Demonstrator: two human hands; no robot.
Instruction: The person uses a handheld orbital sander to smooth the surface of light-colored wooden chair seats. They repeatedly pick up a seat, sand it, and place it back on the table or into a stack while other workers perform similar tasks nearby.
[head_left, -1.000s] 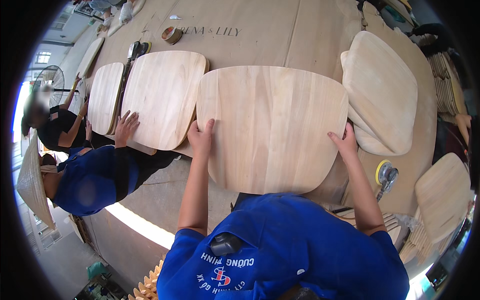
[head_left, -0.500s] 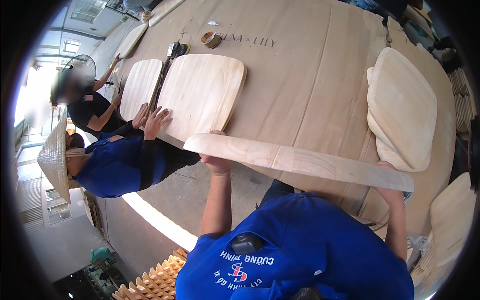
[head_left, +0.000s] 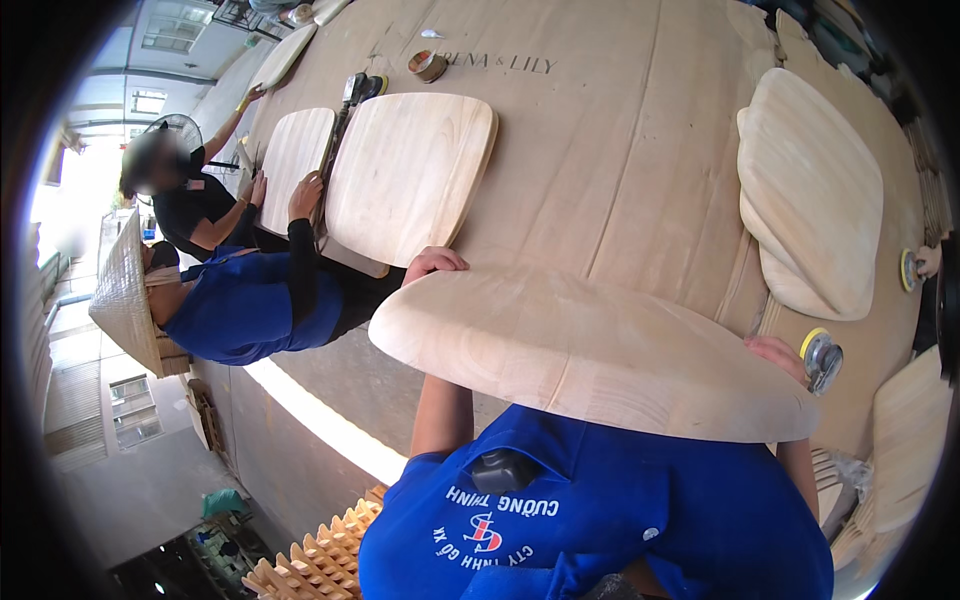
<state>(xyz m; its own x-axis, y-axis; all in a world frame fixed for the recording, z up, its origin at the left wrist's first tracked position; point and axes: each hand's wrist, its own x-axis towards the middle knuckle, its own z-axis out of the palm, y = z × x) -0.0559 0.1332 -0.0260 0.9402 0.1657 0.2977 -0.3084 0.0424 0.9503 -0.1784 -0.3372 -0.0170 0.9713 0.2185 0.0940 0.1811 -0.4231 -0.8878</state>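
A pale wooden panel with rounded corners (head_left: pixel 580 350), like a chair seat, is held tilted in front of my chest at the table's near edge. My left hand (head_left: pixel 435 262) is closed around its left end, fingers curled over the far edge. At the other end my right hand (head_left: pixel 778 355) grips the far edge, partly hidden behind the wood. Close beside the right hand lies a round sander with a yellow-edged pad (head_left: pixel 822 360). Several similar panels (head_left: pixel 810 195) are stacked on the table to the right.
Brown cardboard (head_left: pixel 600 140) covers the table. At left, a co-worker in a conical hat (head_left: pixel 250 305) reaches toward a panel (head_left: pixel 410 170); another person (head_left: pixel 200 205) stands beyond. A second sander (head_left: pixel 368 87) and a round container (head_left: pixel 427 66) lie farther back. More panels (head_left: pixel 910 440) stand at right.
The panel in my hands has tilted from nearly edge-on to show its broad face, and sits closer to me. A sander beside my right hand has come into view. The hatted co-worker's hand has shifted.
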